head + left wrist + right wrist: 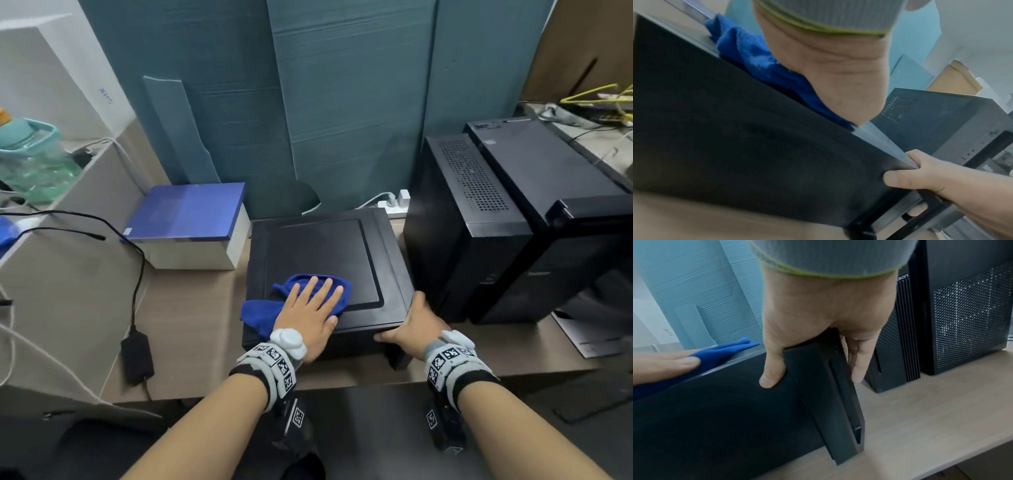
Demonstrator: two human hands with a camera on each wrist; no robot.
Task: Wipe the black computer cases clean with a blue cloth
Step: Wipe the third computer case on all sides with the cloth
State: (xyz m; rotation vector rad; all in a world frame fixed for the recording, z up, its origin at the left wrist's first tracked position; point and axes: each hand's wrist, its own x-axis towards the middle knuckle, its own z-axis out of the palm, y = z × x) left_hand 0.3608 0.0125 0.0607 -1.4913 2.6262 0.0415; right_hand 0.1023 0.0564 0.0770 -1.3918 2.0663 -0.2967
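Observation:
A black computer case [318, 246] lies flat on its side on the desk in front of me. A crumpled blue cloth [263, 308] sits on its near left part. My left hand [311, 308] presses flat on the cloth with straight, spread fingers; the wrist view shows the palm [838, 78] on the cloth [748, 53]. My right hand [411, 325] grips the case's near right corner, thumb on the front face [770, 374] and fingers [859, 368] down the side. Two more black cases [462, 233] [555, 205] stand upright to the right.
A blue-lidded white box [191, 233] sits left of the flat case. A black power adapter [137, 356] and its cable lie on the desk at left. A white power strip [394, 205] is behind the case, teal panels [308, 102] stand along the back.

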